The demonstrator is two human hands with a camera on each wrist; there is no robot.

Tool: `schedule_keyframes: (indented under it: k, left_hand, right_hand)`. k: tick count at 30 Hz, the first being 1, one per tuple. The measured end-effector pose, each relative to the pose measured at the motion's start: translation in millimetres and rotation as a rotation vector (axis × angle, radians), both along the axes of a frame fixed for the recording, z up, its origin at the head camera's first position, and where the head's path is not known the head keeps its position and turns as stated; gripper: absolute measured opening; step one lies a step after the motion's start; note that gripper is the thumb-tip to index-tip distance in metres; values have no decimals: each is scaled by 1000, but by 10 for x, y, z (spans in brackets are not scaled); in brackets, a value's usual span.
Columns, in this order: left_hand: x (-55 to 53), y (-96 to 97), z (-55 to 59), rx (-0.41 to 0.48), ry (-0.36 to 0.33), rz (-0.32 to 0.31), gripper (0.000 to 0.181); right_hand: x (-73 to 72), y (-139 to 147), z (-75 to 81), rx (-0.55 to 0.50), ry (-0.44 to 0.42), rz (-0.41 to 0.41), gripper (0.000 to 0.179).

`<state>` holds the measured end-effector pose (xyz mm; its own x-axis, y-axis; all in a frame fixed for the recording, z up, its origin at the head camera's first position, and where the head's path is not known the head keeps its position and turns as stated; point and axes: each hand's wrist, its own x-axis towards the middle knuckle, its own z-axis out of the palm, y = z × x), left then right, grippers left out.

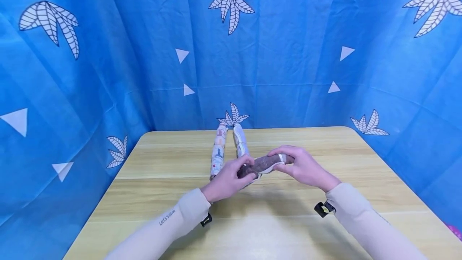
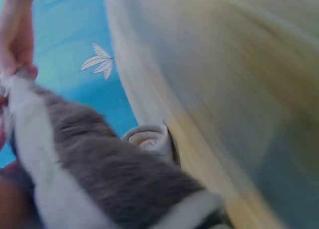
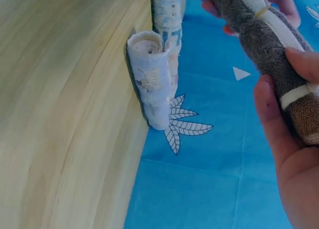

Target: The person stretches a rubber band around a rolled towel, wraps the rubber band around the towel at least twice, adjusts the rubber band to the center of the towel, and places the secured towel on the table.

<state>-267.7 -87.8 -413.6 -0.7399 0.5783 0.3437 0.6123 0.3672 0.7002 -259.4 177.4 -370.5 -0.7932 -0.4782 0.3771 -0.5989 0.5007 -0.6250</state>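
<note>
Both hands hold a rolled brown-grey towel with white stripes, raised over the table and slanting up to the right in the head view. My left hand grips its left end, thumb and fingers curled round it. At the other end my right hand pinches the roll between thumb and fingers. In the right wrist view, a thin yellowish band circles the brown-grey towel. Behind the hands, a rolled white towel with coloured prints lies beside a pale rolled towel, whose near end is hidden by the left hand and held towel.
A light wooden table carries the rolls. Blue curtain with white leaf and triangle prints hangs behind it and along both sides. A black wrist mount hangs under the right sleeve.
</note>
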Motion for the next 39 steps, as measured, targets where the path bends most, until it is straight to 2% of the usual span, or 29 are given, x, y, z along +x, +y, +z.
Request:
schedule_keyframes:
  k: [5,7,9,13,18,29,35,39]
  left_hand:
    - [53,68,-25,-213,491,63,28]
    - [56,95,-35,-256,619,83,29]
    - [61,115,-47,-281,679,93,32]
    - [83,138,-65,-318,723,112,35]
    - [105,150,-79,-339,746,144,25]
    - [92,165,-67,-310,675,154,32]
    - [110,182,5,-307,639,148,22]
    - [111,193,1,-320,640,155,18]
  right_hand:
    - [6,0,-2,-51,-49,-18,31]
    - [8,-8,-2,-57,-56,-32,30]
    - [10,-15,-2,-60,-64,-58,29]
    - [14,-29,-1,-50,-78,-128,27]
    - [14,-46,2,-35,-77,-179,24]
    - [40,-52,17,-58,-107,-220,23]
    - [54,-80,40,-74,-77,-237,22]
    - [48,-96,31,-72,-70,-231,21]
